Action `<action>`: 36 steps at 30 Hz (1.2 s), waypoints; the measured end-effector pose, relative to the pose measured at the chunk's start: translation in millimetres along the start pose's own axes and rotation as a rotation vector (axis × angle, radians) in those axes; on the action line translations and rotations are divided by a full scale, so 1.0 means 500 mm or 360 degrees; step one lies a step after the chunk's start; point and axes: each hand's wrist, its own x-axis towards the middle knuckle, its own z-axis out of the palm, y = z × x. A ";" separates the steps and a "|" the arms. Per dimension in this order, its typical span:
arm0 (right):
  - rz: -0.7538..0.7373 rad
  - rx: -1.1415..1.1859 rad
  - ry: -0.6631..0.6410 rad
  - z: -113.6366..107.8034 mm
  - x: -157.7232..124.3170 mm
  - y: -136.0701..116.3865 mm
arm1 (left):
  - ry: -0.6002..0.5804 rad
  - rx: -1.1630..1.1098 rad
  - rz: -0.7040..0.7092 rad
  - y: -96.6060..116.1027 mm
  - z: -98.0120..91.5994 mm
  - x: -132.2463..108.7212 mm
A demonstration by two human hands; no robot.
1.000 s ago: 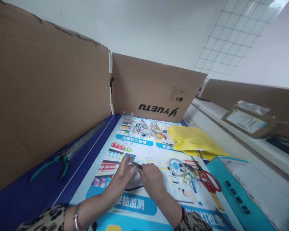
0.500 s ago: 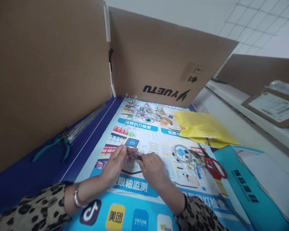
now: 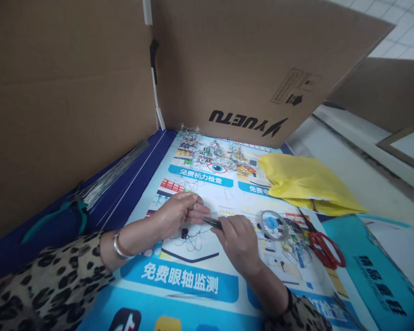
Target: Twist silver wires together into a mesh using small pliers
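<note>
— What were the hands doing when you looked?

— I saw the right hand [image 3: 239,239] closed around a dark pointed tool [image 3: 214,223], most likely fine pliers, though the grip hid the handles. The left hand [image 3: 181,212] had its fingertips [image 3: 202,212] pinched together on what I took for the end of a thin wire [image 3: 193,240]. I couldn't see the strand between the fingertips themselves.

— Which way did the tool lie?

— Its long axis ran from the right hand up and leftward, with the tip meeting the left fingertips. The two hands were nearly touching. The wire hung in loose loops just beneath them, and a small dark bead [image 3: 184,232] sat on it, under the left hand and nearer to that hand than to the right.

— And around them?

— All of it was above a printed poster [image 3: 179,281] covering the bench. Just right of the right hand lay a clear tape roll [image 3: 272,225], then red scissors [image 3: 322,248] among a tangle of beaded wire. Farther back I noted a yellow bag [image 3: 307,184]. Well to the left, teal pliers [image 3: 55,218] lay at the end of a bundle of straight steel wires [image 3: 113,174] along the cardboard screen [image 3: 72,92].
</note>
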 end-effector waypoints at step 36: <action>-0.0464 -0.0281 -0.0021 -0.022 0.000 0.020 | 0.0013 0.0062 -0.0201 -0.024 0.011 -0.016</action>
